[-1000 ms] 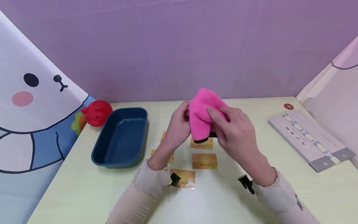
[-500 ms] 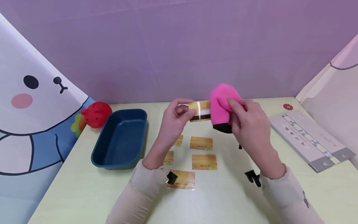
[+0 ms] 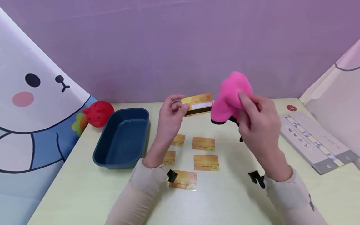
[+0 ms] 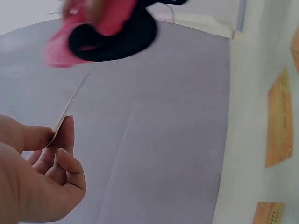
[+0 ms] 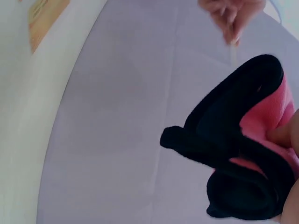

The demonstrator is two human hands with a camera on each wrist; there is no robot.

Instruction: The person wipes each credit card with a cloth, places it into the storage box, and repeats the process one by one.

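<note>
My left hand [image 3: 171, 117] pinches a gold bank card [image 3: 197, 105] by its left end, thumb against the fingers. The card's back faces me, with a black magnetic stripe and a white strip. In the left wrist view the card is seen nearly edge-on. Raised beside it, a bright pink cloth with black edging [image 3: 230, 97] is gripped in my right hand [image 3: 260, 128], folded and bunched. Its dark folds [image 5: 233, 121] fill the right side of the right wrist view. A narrow gap separates cloth and card. Several gold cards [image 3: 206, 162] lie below on the table.
To the left stands a dark blue bin [image 3: 121, 140], with a red piggy bank [image 3: 99, 114] behind it. A grey folder [image 3: 317, 142] lies at the right, a red poker chip [image 3: 291, 107] just beyond. A purple cloth backdrop [image 3: 180, 53] rises behind the table.
The pink cloth, bunched between both hands a second ago, has come off to the right and up. The card now shows fully in my left hand, which has shifted slightly left.
</note>
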